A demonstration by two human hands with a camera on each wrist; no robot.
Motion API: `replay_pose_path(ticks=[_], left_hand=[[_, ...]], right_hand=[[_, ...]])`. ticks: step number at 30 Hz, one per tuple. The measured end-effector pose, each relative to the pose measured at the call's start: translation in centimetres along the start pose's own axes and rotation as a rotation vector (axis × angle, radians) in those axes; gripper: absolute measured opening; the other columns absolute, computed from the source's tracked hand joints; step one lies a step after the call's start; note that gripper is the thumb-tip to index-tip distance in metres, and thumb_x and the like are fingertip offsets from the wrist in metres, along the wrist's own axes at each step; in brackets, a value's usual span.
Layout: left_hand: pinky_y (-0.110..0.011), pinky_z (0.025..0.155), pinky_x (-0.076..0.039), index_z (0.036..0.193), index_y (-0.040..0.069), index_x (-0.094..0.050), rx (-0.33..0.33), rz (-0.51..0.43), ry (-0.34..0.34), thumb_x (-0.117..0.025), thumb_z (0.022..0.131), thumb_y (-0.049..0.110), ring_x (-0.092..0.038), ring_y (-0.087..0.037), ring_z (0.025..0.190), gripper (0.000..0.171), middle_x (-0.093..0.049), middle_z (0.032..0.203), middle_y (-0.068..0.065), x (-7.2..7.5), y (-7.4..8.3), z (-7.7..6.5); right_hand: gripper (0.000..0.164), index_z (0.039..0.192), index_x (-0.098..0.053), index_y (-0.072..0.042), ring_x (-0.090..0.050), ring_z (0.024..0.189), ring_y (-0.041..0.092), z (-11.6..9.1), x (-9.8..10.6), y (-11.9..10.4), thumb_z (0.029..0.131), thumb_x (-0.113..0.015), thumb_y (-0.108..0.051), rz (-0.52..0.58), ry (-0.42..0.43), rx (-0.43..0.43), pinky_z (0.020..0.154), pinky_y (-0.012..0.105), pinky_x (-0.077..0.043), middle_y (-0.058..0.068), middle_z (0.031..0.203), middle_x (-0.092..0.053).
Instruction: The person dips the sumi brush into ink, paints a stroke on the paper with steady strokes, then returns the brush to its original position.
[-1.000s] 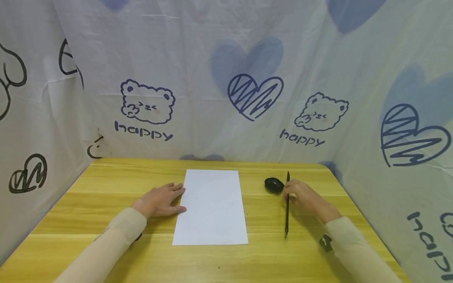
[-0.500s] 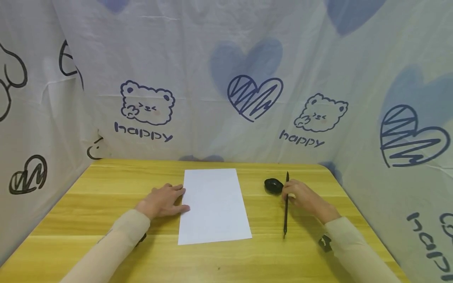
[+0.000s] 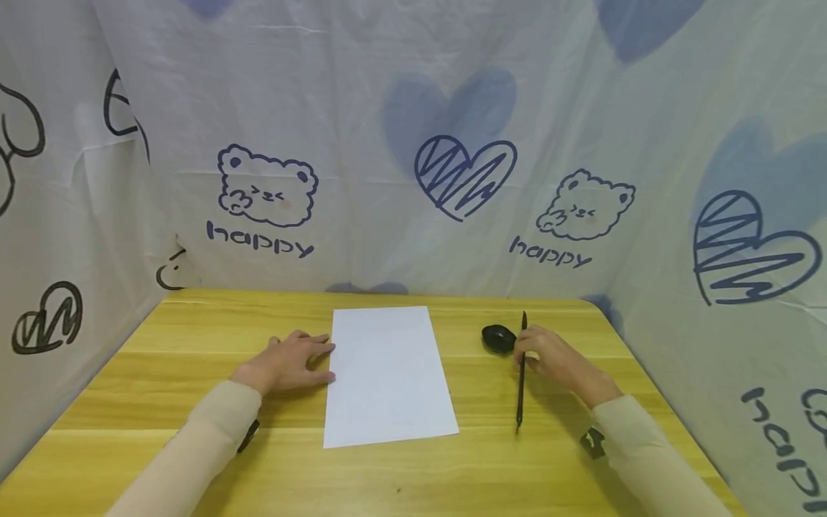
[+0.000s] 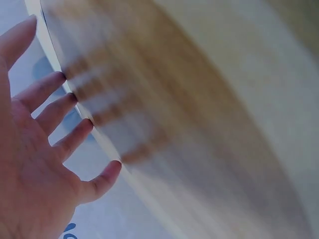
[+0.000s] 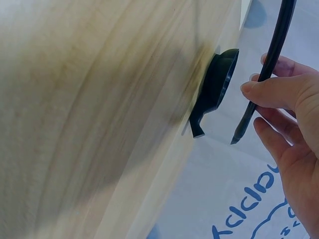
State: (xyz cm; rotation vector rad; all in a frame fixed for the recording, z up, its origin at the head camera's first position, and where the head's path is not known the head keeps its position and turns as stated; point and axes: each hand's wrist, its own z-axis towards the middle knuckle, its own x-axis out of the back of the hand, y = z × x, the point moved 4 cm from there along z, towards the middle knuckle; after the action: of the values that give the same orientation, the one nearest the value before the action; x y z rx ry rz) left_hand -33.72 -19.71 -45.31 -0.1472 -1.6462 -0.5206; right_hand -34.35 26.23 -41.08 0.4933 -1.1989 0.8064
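A white sheet of paper [image 3: 390,377] lies on the wooden table, slightly turned. My left hand [image 3: 288,364] is beside its left edge, fingers spread, with thumb and fingertips at that edge. In the left wrist view the fingers of the left hand [image 4: 45,144] are extended and apart. My right hand [image 3: 552,359] pinches a dark calligraphy brush [image 3: 521,391] between thumb and fingers, its pointed tip toward the back wall. Close by the right hand sits a small black dish [image 3: 498,339]; the right wrist view shows a stubby arm on the dish [image 5: 214,82].
The yellow wood-grain table [image 3: 388,481] reaches back to a white cloth [image 3: 362,215] printed with hearts and bears. This cloth also hangs at both sides. A dark band shows under each sleeve.
The paper has turned slightly counterclockwise, its near end shifting right and its far end left. My left hand has then drawn back a little leftward. The right hand with the brush has barely moved.
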Motion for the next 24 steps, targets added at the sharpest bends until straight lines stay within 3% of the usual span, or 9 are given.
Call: replay_pose_path(ticks=[9,15,24], left_hand=[[-0.081,0.106,-0.033,0.15,0.014,-0.055,-0.016,0.022,-0.011,-0.066,0.093,0.059,-0.044,-0.043,0.143,0.073,-0.046,0.162,-0.013,0.1,0.2,-0.2],[-0.081,0.107,-0.034,0.151,0.015,-0.055,-0.025,0.043,-0.011,-0.064,0.094,0.06,-0.042,-0.044,0.145,0.073,-0.045,0.162,-0.012,-0.2,0.0,-0.1],[-0.082,0.109,-0.029,0.151,0.015,-0.054,-0.015,0.046,-0.025,-0.062,0.094,0.062,-0.038,-0.049,0.149,0.074,-0.044,0.163,-0.012,-0.3,-0.2,-0.1]], right_hand=[[0.034,0.08,-0.076,-0.01,-0.067,0.087,0.022,0.3,0.0,0.1,0.069,-0.077,0.022,0.023,0.074,0.018,0.082,0.043,-0.06,0.0,0.087,-0.072],[0.032,0.08,-0.075,-0.009,-0.069,0.085,0.023,0.9,0.6,0.0,0.073,-0.076,0.022,0.071,0.154,0.02,0.078,0.041,-0.061,0.002,0.088,-0.073],[0.031,0.087,-0.074,-0.007,-0.072,0.086,0.025,2.1,1.7,-0.1,0.071,-0.083,0.018,0.196,0.274,0.011,0.079,0.044,-0.062,0.01,0.09,-0.076]])
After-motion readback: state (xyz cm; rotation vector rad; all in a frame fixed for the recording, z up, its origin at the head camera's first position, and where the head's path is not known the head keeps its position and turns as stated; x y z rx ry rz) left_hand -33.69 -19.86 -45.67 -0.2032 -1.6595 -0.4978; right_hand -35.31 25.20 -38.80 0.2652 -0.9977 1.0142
